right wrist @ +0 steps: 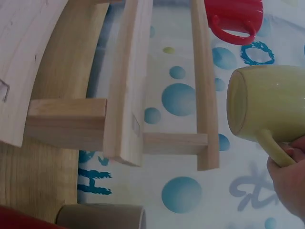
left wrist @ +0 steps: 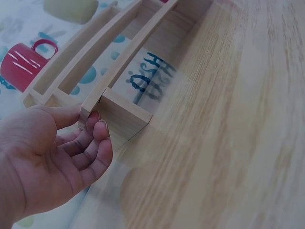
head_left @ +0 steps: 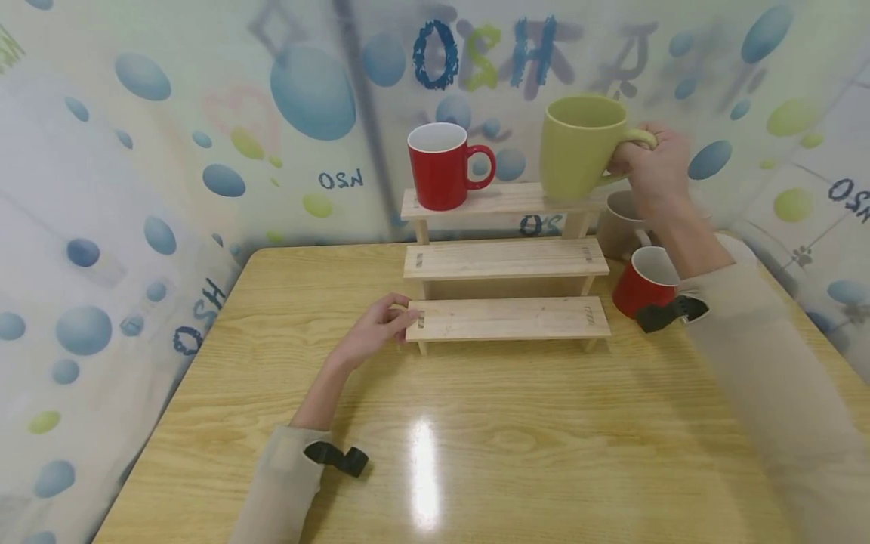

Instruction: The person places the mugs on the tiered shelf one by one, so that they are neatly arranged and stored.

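Observation:
By its handle, my right hand point(head_left: 655, 170) grips a yellow-green mug point(head_left: 578, 147), upright over the right part of the stand's top tier. A small gap shows between the mug's base and the top board in the right wrist view. My left hand point(head_left: 370, 332) pinches the left end of the lowest board of a three-tier wooden stand point(head_left: 506, 321); thumb and fingers show around that board's end in the left wrist view. On the top tier's left side stands a red mug point(head_left: 438, 170) with a white inside, handle pointing right.
Right of the stand, a second red mug point(head_left: 642, 279) stands on the wooden table point(head_left: 516, 438), partly behind my right wrist. Behind it is a grey-beige mug point(head_left: 618, 227), partly hidden by my hand. A patterned curtain point(head_left: 313, 91) hangs behind the table.

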{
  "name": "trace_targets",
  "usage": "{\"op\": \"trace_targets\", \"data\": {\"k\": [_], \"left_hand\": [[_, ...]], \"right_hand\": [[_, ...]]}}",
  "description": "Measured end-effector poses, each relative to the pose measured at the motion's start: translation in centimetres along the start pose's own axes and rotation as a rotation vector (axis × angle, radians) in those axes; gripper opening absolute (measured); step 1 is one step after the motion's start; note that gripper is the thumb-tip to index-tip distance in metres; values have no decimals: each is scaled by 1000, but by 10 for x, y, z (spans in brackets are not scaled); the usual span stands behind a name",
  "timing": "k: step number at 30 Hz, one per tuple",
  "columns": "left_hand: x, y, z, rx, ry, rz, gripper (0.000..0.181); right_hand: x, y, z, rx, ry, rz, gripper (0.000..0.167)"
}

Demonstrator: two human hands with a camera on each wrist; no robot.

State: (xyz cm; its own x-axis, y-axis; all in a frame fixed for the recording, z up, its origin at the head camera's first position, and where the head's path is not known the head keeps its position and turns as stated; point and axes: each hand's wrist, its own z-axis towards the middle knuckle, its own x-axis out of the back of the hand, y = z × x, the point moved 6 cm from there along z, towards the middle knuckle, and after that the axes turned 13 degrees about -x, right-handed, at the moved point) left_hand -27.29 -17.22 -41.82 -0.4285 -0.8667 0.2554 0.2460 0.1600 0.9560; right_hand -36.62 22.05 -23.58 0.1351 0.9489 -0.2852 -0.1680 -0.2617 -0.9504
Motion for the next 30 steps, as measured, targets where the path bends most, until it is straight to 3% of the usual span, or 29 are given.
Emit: {"op": "trace_targets", "data": {"k": [5,15,24,30], "left_hand": [[0,1,-1,2,-4,3,34],[0,2,0,4,-4,9,34],[0,3,0,-16,-7,11,34],[-1,1,0,-17,-11,19,33]], "right_hand": [[-10,11,5,3,-14,-61,32],[-21,23,13,-17,-95,57,34],[-22,26,20,-44,-106,36,32],[-16,25,23,-74,-109,-143,29]]}}
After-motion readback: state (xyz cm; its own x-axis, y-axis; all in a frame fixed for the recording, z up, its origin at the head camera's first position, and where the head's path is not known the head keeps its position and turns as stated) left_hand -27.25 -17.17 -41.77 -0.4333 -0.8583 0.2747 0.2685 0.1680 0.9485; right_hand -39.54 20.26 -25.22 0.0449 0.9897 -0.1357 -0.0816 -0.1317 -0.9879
